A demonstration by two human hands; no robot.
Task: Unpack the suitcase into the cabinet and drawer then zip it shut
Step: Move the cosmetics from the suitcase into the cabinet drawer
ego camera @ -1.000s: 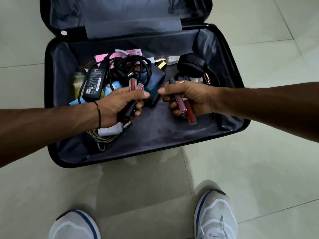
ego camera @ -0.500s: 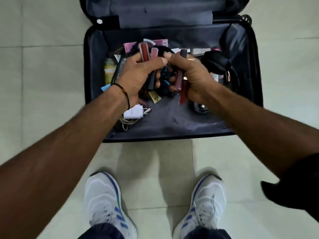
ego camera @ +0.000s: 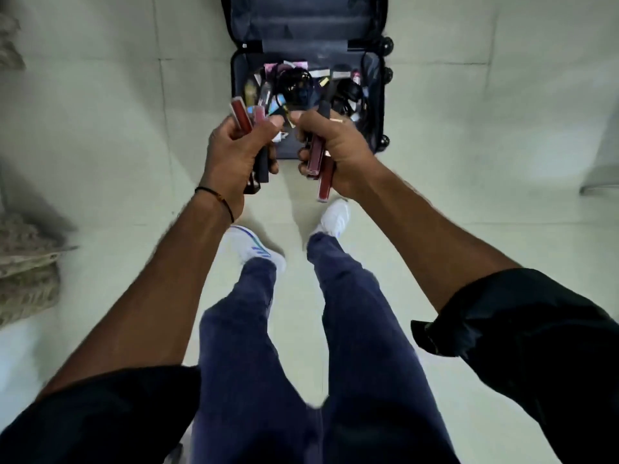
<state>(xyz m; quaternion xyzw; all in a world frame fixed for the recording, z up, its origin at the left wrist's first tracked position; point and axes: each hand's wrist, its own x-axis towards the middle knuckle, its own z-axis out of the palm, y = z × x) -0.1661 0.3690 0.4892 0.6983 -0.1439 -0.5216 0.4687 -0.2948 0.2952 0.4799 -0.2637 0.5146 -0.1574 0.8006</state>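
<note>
My left hand (ego camera: 234, 159) and right hand (ego camera: 341, 152) each clutch slim red-pink gloss tubes (ego camera: 239, 114), probably saving trips from the black suitcase (ego camera: 375, 95).

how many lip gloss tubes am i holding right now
4: a red tube and a pink tube in the left hand, a mauve tube and a dark red tube in the right hand. Others may be hidden inside either grip.

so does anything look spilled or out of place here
Nothing stands out. The suitcase lies open on the floor, cables and small items jumbled inside, nothing spilled around it. The left hand and right hand each grip a few lip gloss tubes.
</note>
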